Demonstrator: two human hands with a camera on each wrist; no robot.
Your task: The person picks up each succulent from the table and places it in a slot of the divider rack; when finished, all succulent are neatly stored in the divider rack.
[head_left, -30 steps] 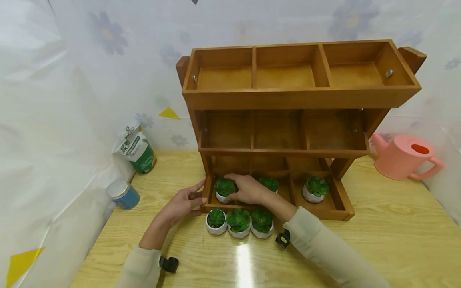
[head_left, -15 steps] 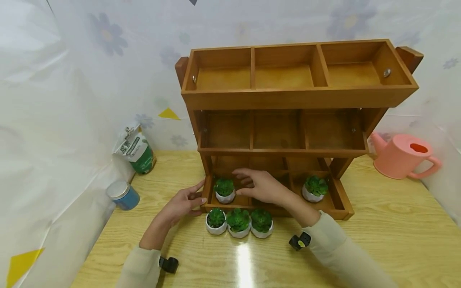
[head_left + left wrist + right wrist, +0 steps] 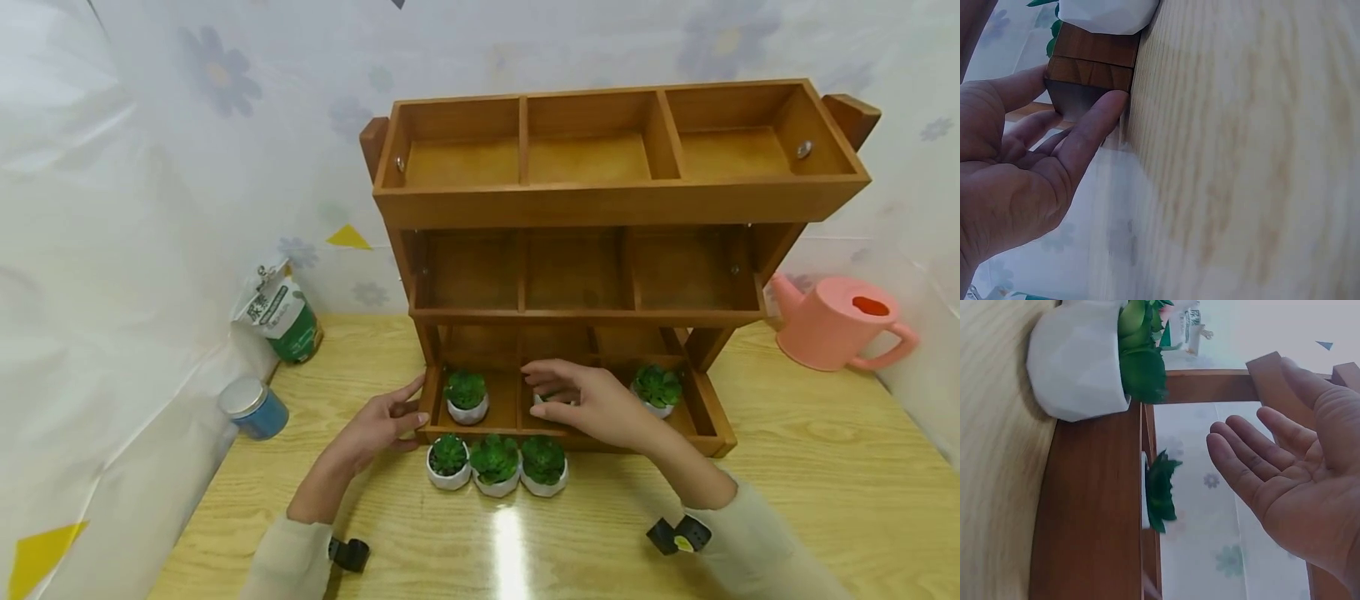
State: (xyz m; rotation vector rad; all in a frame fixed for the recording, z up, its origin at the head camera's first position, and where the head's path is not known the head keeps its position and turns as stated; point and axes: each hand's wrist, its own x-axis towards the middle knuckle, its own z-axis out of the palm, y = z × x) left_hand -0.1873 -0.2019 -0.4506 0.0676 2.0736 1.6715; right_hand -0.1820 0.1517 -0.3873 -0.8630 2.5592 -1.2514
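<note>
While jar [image 3: 258, 411] and watering can [image 3: 831, 327] flank the shelf [image 3: 618, 205], left grip [image 3: 377, 427] pinches it, right grip [image 3: 602, 407] half-spread, empty.

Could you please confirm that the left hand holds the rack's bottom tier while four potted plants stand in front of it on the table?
Not quite: the head view shows three potted plants on the table, not four; the left hand does hold the bottom tier.
</note>
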